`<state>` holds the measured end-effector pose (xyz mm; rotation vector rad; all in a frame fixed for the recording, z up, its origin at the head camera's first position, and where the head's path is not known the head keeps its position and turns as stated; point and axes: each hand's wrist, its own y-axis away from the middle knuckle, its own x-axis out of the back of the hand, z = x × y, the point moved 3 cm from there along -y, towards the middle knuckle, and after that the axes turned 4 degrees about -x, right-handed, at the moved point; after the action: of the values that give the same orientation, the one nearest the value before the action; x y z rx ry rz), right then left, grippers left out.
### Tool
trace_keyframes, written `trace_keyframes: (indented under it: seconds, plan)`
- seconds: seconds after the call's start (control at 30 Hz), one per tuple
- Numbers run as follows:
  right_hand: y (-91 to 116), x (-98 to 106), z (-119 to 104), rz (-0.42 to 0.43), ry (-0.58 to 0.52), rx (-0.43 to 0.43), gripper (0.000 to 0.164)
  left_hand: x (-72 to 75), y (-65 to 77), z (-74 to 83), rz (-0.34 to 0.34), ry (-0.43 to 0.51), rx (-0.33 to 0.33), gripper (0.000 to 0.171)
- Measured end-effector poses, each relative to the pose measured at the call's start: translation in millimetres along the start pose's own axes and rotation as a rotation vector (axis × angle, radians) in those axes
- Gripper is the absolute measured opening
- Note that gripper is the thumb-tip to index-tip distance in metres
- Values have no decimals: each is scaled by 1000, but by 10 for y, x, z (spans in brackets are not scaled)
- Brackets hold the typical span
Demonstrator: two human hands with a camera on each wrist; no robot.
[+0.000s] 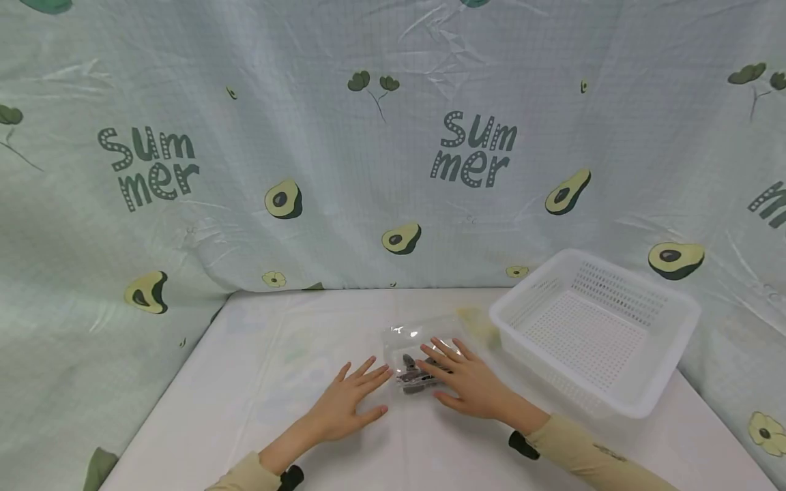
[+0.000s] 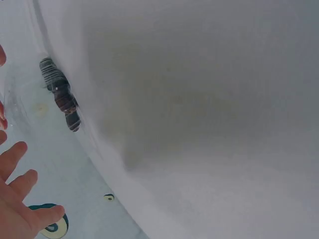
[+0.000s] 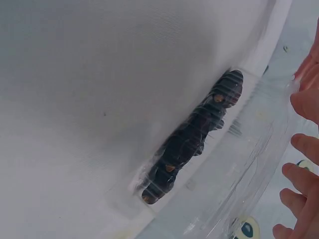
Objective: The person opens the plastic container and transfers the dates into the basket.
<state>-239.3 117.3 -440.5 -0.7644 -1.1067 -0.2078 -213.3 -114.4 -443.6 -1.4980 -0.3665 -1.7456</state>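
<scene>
A clear plastic bag (image 1: 417, 332) lies on the white table, with small dark brown pieces (image 1: 413, 390) gathered along its near edge. In the right wrist view the dark pieces (image 3: 189, 134) form an uneven row under the shiny film. My right hand (image 1: 473, 385), fingers spread, overlaps the right part of the bag in the head view and hides some of the contents. Just left of the bag is my left hand (image 1: 344, 408), palm down with fingers apart and nothing in it. Its fingertips point toward the bag's left edge.
A white perforated plastic basket (image 1: 534, 354) stands to the right of the bag, near the table's right edge. Behind and beside the white table (image 1: 258, 361) hangs a pale curtain (image 1: 344, 150) printed with avocados and lettering.
</scene>
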Motion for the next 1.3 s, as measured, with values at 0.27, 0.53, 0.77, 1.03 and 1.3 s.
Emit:
trace_keyframes:
  seconds: [0.27,0.53,0.77,1.03,1.3]
  plan:
    - [-95,-34,-78,14,27,63,57,-20,-1,3,164,395,173,42]
    - [-189,-65,-169,31,69,108,47,-79,-48,22,336,800,382,33]
    - [-244,-71,-215,22,73,112,41,-142,-59,10,285,1137,610,41]
    - [-306,-103,-262,43,65,148,33,-249,-42,32,198,1366,660,46]
    - [-363,-137,-287,97,75,174,24,-300,-43,77,180,1450,685,42]
